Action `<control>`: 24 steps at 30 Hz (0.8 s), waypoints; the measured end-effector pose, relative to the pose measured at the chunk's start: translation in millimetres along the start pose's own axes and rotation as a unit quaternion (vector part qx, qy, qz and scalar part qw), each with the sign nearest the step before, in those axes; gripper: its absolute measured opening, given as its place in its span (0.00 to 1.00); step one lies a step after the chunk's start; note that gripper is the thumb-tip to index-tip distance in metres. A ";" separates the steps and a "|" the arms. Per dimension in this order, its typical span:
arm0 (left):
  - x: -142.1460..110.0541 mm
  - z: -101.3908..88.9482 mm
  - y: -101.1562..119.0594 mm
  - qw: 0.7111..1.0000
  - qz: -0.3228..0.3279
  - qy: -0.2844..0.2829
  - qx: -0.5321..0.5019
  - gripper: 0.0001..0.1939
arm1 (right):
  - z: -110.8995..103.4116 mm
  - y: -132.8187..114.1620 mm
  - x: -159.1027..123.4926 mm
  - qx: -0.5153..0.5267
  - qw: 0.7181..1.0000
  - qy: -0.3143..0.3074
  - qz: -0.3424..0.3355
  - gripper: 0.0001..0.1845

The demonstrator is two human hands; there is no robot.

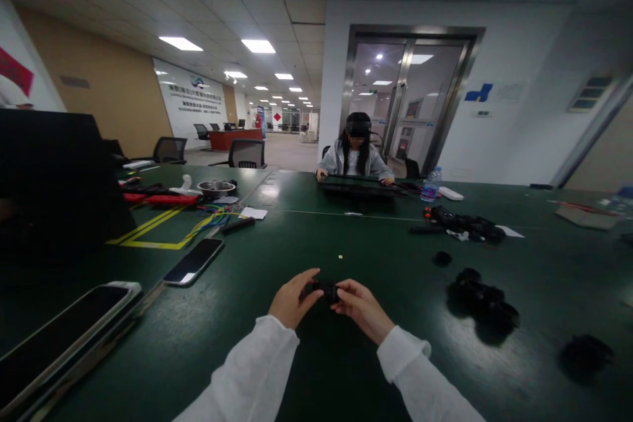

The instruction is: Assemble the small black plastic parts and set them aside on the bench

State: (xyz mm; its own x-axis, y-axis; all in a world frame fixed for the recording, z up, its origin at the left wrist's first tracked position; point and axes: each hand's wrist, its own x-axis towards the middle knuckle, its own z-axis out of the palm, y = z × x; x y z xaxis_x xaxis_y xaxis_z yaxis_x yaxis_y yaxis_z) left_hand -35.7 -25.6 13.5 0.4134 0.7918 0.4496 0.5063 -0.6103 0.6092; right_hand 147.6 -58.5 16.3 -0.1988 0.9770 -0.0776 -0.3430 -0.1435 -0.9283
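Observation:
Between my two hands, just above the green table (341,362), is a small black part (326,291) whose exact kind I cannot make out. The thumb and fingers of my left hand (295,298) close on its left end. At its right end, my right hand (360,306) pinches it between thumb and fingertips. The fingers cover much of both ends. Farther out, a tiny pale square piece (340,257) lies on the tabletop.
Several black parts (482,300) lie to the right, with one more (587,354) nearer me. Phones (195,262) are at left. Beyond them are coloured wires (215,219) and a metal bowl (216,188). Across the table, a person (357,151) sits behind a black monitor (359,188).

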 end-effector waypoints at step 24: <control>2.2 -2.6 6.5 0.999 0.036 0.024 -0.001 0.15 | 8.2 -6.3 -3.3 -0.023 1.000 -0.004 0.005 0.14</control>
State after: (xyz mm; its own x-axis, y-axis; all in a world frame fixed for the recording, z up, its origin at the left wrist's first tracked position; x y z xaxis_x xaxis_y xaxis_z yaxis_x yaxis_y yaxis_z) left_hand -33.5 -27.7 20.2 0.4124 0.7460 0.5229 0.4752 -0.6658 0.5752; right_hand 142.9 -62.1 25.4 -0.2101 0.9741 -0.0840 -0.2983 -0.1457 -0.9433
